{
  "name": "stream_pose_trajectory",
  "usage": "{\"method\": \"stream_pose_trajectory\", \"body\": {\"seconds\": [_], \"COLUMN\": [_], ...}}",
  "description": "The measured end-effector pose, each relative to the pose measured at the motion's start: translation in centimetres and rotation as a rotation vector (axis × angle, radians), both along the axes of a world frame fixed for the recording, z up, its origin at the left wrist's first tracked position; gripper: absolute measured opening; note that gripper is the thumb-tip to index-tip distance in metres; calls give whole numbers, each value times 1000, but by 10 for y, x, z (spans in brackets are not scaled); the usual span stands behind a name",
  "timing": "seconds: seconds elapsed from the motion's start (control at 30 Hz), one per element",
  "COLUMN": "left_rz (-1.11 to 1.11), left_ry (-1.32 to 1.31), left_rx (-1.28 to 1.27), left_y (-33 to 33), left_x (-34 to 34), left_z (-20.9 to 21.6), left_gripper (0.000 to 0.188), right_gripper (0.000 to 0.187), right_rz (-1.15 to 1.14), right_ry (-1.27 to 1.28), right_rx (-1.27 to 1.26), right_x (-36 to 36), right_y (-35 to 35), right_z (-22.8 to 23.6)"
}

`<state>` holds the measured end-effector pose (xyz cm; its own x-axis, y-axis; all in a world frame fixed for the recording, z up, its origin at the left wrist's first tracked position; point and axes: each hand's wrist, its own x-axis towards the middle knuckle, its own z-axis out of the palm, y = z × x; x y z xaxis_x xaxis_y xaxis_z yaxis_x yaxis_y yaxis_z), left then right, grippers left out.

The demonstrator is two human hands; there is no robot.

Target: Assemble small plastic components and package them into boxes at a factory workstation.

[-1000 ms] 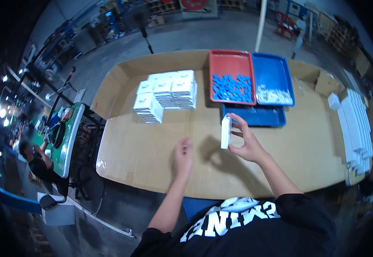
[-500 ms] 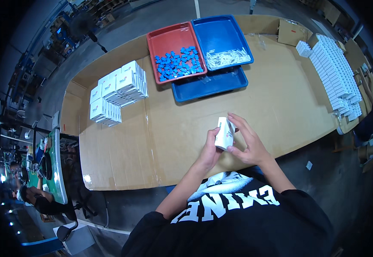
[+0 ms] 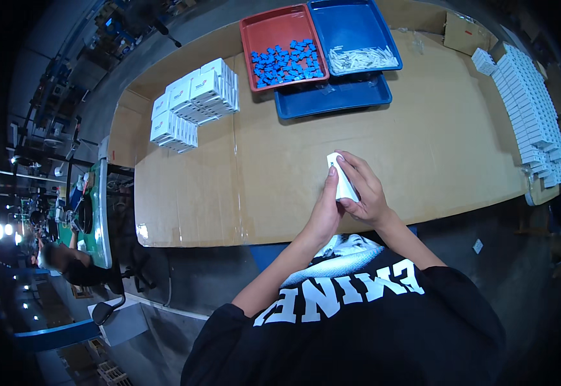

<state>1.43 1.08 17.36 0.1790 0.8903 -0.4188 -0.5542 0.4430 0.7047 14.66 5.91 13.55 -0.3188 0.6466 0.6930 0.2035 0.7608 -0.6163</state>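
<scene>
White cardboard carton [image 3: 345, 185], slim and tilted, sits between the fingers of both hands, raised above the near part of the brown cardboard-lined table [image 3: 293, 170]. The left hand [image 3: 324, 215] has its thumb laid along the carton's left side; its other fingers are mostly hidden, so how far they curl cannot be told. The right hand [image 3: 367, 196] bends its fingers over the carton's right side, thumb near the lower end, opened only about as wide as the carton it grips. Straight beyond the fingertips lies an empty-looking blue lower tray [image 3: 332, 101], partly under two others: a red tray [image 3: 280, 32] with small blue plastic pieces [image 3: 287, 63], ahead and to the left of the fingers, and a blue upper tray [image 3: 351, 26] with slender white pieces [image 3: 361, 59], directly ahead. Well left of the fingers and farther off stand stacked white boxes [image 3: 193, 96]; well to their right, long rows of small white boxes [image 3: 530, 106] line the table's far right side
</scene>
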Motion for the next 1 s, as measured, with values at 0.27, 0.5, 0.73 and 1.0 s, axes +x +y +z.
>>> {"method": "stream_pose_trajectory", "body": {"seconds": [0.27,0.5,0.73,1.0], "left_rz": [-20,-20,-8,-78], "left_ry": [97,148,102,763], "left_rx": [57,58,75,639], "left_y": [-11,-12,-13,-5], "left_x": [-6,-7,-13,-27], "left_z": [-14,-18,-14,-29], "left_gripper": [60,60,65,86], "right_gripper": [75,76,73,69], "right_rz": [-20,13,104,187], "right_ry": [44,64,117,332], "right_rx": [70,64,-37,-560], "right_x": [-7,-9,-16,-25], "right_y": [-12,-12,-16,-21], "right_z": [-6,-8,-11,9]}}
